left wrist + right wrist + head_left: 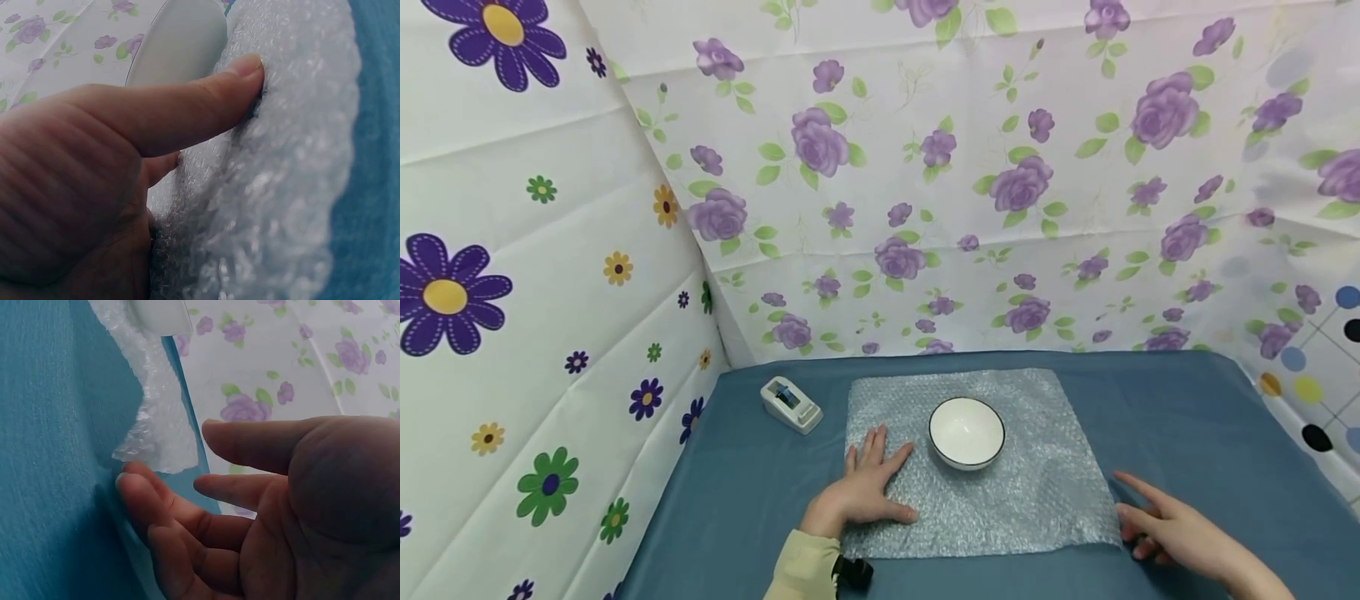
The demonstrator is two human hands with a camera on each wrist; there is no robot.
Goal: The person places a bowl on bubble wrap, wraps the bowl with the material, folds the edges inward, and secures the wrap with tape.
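Note:
A sheet of bubble wrap [1022, 508] lies flat on the blue cloth. On it, a little behind its middle, stands an upright white bowl [967, 432] with a dark rim. My left hand [865, 492] rests on the left part of the sheet, fingers spread; the left wrist view shows the thumb [212, 103] against the bubbles. Beside the sheet's front right corner is my right hand [1180, 529], index finger extended and other fingers loosely bent. In the right wrist view the fingertips [134, 481] are close to that corner, with nothing pinched; whether they touch it I cannot tell.
A white tape dispenser [791, 405] sits at the back left, beyond the left edge of the sheet. Blue cloth [722, 517] covers the table. Flower-patterned sheets [865, 208] hang behind and at the left; a dotted one [1311, 367] is at the right.

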